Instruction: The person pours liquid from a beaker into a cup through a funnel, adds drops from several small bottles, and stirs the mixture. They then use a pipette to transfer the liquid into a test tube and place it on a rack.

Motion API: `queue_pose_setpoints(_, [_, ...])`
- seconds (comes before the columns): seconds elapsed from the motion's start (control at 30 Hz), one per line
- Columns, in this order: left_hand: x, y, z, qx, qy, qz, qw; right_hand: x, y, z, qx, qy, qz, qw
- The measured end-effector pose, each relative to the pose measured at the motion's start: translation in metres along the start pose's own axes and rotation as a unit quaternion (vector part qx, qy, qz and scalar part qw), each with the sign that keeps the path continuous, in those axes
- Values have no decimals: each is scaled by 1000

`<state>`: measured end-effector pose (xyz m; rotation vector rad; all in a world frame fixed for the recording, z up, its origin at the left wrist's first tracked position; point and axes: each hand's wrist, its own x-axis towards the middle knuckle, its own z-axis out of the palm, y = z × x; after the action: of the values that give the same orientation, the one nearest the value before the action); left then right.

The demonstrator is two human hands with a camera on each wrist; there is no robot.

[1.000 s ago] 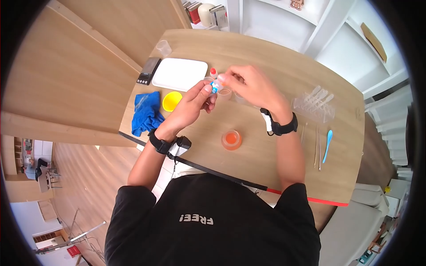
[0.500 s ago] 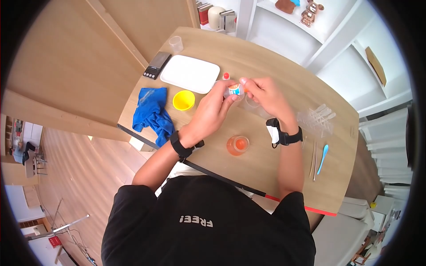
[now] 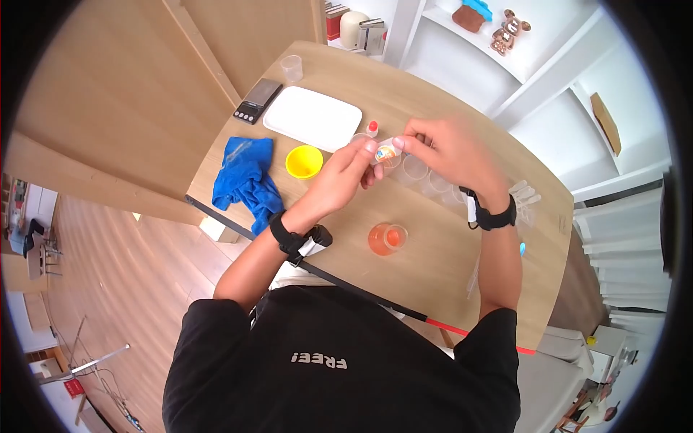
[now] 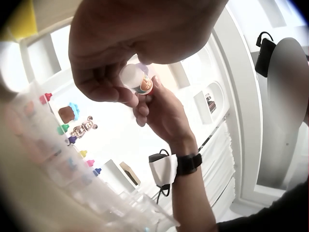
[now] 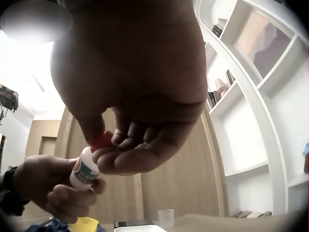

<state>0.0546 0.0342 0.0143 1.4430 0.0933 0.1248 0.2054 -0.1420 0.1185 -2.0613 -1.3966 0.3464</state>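
My left hand (image 3: 343, 177) holds a small white dropper bottle (image 3: 388, 152) with a blue and orange label, tilted above the table. My right hand (image 3: 451, 151) pinches the bottle's red cap (image 5: 102, 140) between thumb and fingers, as the right wrist view shows. Beneath and beside the hands stand several clear cups (image 3: 416, 167). Another small bottle with a red cap (image 3: 372, 128) stands just behind the left hand. Nearer my body is a clear flask of orange-red liquid (image 3: 384, 239).
At the left lie a white tray (image 3: 312, 117), a black scale (image 3: 258, 101), a yellow cup (image 3: 304, 162) and a blue cloth (image 3: 245, 177). A clear cup (image 3: 291, 68) stands in the far corner. Clear plastic droppers (image 3: 525, 193) lie right of the right wrist. Several coloured caps (image 4: 63, 129) show in the left wrist view.
The bottle has turned in the hands, and its label faces differently. My right wrist has moved right and now overlaps part of the droppers and the blue spoon. The head view has shifted.
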Motion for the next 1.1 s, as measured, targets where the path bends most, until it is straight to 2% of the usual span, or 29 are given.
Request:
queue_pose_setpoints(0.03, [0,3,5,15,12,7,1000,1,3,2,-1,-2,1,1000])
queue_pose_setpoints(0.1, [3,3,13,29,21,15,999,5,19,8,28,-14,53,998])
queue_pose_setpoints(0.13, [3,1,16,77,53,39,995,7,25,10,27,-14,53,998])
queue_pose_setpoints(0.2, [0,1,18,126,84,62,987,10,33,13,153,8,68,986])
queue_pose_setpoints(0.23, [-2,2,20,143,104,60,982,15,34,11,152,8,68,986])
queue_pose_setpoints(0.27, [-4,2,21,160,124,58,978,20,34,7,79,41,87,992])
queue_pose_setpoints(0.3, [-7,1,20,159,123,59,978,24,36,4,6,75,106,992])
queue_pose_setpoints(0.33, [-13,1,19,178,98,53,978,28,39,4,6,73,107,992])
queue_pose_setpoints(0.4, [-23,-2,13,198,74,47,976,38,48,6,-163,71,71,982])
queue_pose_setpoints(0.47, [-33,-8,10,240,41,51,969,49,58,15,-187,43,73,979])
queue_pose_setpoints(0.6, [-50,-3,5,254,25,39,966,67,67,38,-260,-23,63,963])
queue_pose_setpoints(0.67, [-57,0,6,252,0,22,968,74,78,51,-264,-40,57,962])
queue_pose_setpoints(0.9, [-63,-4,-2,271,-1,29,962,81,94,64,-224,-89,79,967])
queue_pose_setpoints(0.93, [-62,-1,-3,261,-3,9,965,80,92,61,-224,-89,81,967])
queue_pose_setpoints(1.0, [-65,-1,-3,248,-7,-15,969,71,88,56,-125,-66,123,982])
queue_pose_setpoints(1.1, [-63,0,-4,257,-11,-10,966,67,81,43,-171,-76,163,969])
